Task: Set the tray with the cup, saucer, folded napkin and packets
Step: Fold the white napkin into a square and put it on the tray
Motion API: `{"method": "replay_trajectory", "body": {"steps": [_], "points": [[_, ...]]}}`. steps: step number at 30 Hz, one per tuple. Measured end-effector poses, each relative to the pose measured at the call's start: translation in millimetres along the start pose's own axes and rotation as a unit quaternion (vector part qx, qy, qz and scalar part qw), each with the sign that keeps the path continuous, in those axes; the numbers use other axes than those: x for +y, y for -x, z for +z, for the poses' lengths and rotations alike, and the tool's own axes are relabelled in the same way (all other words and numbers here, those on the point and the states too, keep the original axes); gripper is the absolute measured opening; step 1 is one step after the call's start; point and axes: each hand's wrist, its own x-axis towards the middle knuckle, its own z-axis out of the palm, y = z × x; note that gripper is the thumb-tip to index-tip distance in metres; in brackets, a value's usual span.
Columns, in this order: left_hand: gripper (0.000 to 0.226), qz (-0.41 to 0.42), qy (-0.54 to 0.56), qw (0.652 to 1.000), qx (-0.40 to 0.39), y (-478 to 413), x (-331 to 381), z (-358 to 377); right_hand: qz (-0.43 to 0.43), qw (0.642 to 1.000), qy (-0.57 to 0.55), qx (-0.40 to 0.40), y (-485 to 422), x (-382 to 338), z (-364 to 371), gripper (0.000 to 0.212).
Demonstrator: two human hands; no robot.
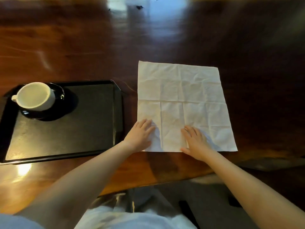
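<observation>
A black rectangular tray (92, 123) lies on the left of the dark wooden table. In its far left corner a white cup (35, 95) stands on a black saucer (54, 114). To the right of the tray a white napkin (181, 96) lies spread out flat, creased into squares. My left hand (140, 134) rests flat on the napkin's near left corner. My right hand (195, 140) lies flat on its near edge, fingers spread. No packets are in view.
The glossy wooden table (82, 47) stretches far back, with window glare at the top centre. Its near edge runs just behind my forearms. Below it I see my lap in light clothing.
</observation>
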Motion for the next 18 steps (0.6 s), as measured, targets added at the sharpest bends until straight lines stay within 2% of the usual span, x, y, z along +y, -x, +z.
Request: {"method": "replay_trajectory", "body": {"steps": [6,9,11,15,18], "points": [[0.100,-0.036,-0.100,0.994,-0.032,11.7,6.7,11.6,0.016,1.000,0.012,0.009,28.8,36.7,12.7,0.078],[0.106,-0.036,-0.128,0.991,-0.027,8.6,12.6,13.1,0.039,0.999,0.027,0.018,35.4,46.3,13.7,0.068],[0.099,-0.029,-0.129,0.991,-0.015,7.3,16.6,10.7,0.047,0.998,0.024,0.037,34.6,46.9,15.3,0.064],[0.060,0.024,-0.155,0.988,0.007,7.7,10.0,11.1,0.060,0.992,0.036,0.106,28.1,41.2,21.6,0.049],[0.047,0.030,-0.176,0.984,0.002,11.4,5.4,13.7,0.055,0.987,0.052,0.142,24.9,42.6,23.9,0.040]]}}
